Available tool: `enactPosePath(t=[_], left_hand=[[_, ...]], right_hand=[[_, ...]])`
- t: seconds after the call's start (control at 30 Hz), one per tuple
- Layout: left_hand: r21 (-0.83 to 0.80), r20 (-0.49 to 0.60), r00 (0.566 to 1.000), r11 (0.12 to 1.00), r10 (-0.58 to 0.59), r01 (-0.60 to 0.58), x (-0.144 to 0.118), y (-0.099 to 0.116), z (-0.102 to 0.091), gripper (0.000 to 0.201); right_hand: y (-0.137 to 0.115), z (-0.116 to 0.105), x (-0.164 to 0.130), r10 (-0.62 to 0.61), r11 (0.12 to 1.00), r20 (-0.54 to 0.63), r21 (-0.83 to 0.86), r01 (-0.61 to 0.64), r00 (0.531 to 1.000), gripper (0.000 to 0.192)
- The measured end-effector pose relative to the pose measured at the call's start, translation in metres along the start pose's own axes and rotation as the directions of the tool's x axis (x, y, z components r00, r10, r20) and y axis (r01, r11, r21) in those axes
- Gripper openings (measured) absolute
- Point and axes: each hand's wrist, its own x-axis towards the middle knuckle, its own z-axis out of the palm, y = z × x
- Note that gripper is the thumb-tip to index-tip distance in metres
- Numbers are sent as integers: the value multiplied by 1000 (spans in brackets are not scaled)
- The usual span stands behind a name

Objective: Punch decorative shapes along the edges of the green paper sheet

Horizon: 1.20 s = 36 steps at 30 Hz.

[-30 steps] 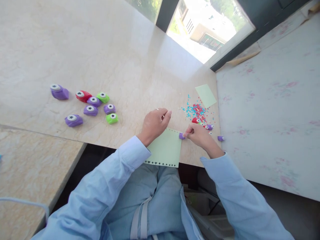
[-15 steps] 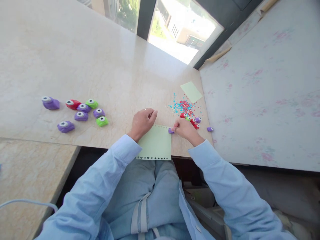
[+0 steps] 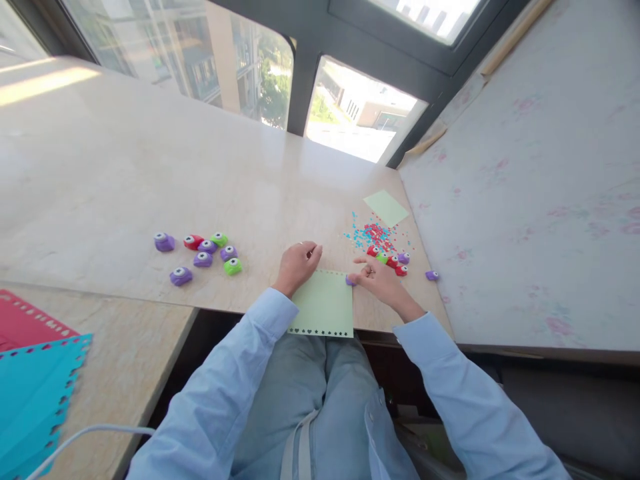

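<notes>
Punch point(image 3: 350, 281) at sheet's point(image 3: 324, 305) edge, right hand point(image 3: 383, 283) nearer

The punch sits at the sheet's right edge, near its far corner. It lies immediately left of the right hand, thumb touching; whether that grip is closed cannot be told. Punch's long axis: obscured. Left hand point(image 3: 299, 267) lies at the sheet's far-left corner, fingers curled, hold undetermined.

Single head-worn camera, facing forward and down, lap point(image 3: 295, 373) nearest, tabletop point(image 3: 260, 200) mid-view, windows point(image 3: 360, 107) beyond
</notes>
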Motion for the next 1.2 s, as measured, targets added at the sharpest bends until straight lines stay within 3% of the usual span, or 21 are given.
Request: enactPosePath(t=[0.07,0.17,0.53,0.83,0.93,1.03,1.13,1.2], left_hand=[[47,4,1000,999,8,-8,0,0,1,36],[94,17,1000,995,15,-16,1,0,2,35],[103,40,999,995,10,-14,0,3,-1,35],[45,1,1000,999,-22,22,-1,1,-1,34],[43,-5,1000,999,-25,25,-2,2,-1,34],[45,-13,999,998,-32,32,-2,2,-1,34],[52,-23,999,998,-41,42,-2,2,-1,34],[61,-31,998,997,-47,49,-3,3,-1,34]], right_hand=[[3,5,-4,-62,998,23,-14,62,998,39],[10,12,-8,-125,991,27,-40,126,992,26],[41,15,-28,-131,991,-171,-32,128,976,22],[62,30,-47,-166,984,-347,8,180,923,24],[64,33,-46,-170,969,-449,87,233,877,25],[67,36,-48,-71,937,-537,253,241,840,33],[69,38,-50,71,872,-504,450,192,861,40],[68,38,-50,93,838,-445,518,171,891,42]])
